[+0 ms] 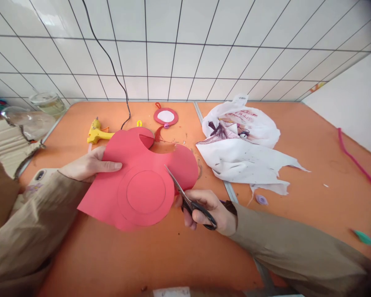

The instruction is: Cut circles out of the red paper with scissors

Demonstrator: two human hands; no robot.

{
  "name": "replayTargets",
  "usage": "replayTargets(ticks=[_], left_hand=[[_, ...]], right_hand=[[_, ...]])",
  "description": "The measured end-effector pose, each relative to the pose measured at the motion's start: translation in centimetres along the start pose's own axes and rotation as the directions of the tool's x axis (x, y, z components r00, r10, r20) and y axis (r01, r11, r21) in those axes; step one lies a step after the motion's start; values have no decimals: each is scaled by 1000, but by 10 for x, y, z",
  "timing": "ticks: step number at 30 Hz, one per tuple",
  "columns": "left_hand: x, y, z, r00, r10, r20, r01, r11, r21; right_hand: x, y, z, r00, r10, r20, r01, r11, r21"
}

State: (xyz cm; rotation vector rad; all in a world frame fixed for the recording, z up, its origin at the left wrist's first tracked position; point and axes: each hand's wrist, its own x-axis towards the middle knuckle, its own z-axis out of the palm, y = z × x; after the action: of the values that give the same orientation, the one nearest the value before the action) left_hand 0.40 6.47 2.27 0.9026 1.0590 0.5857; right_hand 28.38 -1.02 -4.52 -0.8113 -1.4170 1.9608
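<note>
My left hand (88, 164) grips the left edge of a red sheet (126, 156), thumb on top. Two circles, one inside the other, are drawn on the sheet, and curved pieces are cut out of its top edge. In my right hand (208, 210) are black-handled scissors (179, 187), their blades pointing up and left over the sheet, beside the drawn circles. The blades look closed or nearly so. Part of the sheet curves off to the right behind the blades.
Behind the sheet lie a yellow glue gun (97, 133) and a red ring ornament (166, 116) with a white centre. A white plastic bag (266, 132) and white cloth (241, 161) sit right of centre. A phone (38, 179) is near my left sleeve; a pink strip (355, 161) lies far right.
</note>
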Motion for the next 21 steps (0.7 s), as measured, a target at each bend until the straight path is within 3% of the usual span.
replayTargets(ticks=[10, 16, 21], left_hand=[[-3, 1, 1, 999, -11, 34, 10, 999, 37], [-6, 2, 3, 1000, -23, -15, 24, 998, 65], [-2, -3, -5, 997, 7, 71, -13, 996, 85]], right_hand=[[0, 0, 0, 999, 6, 33, -6, 1000, 15], [0, -2, 1, 999, 36, 32, -36, 999, 8], [-1, -4, 2, 999, 23, 28, -23, 1000, -7]])
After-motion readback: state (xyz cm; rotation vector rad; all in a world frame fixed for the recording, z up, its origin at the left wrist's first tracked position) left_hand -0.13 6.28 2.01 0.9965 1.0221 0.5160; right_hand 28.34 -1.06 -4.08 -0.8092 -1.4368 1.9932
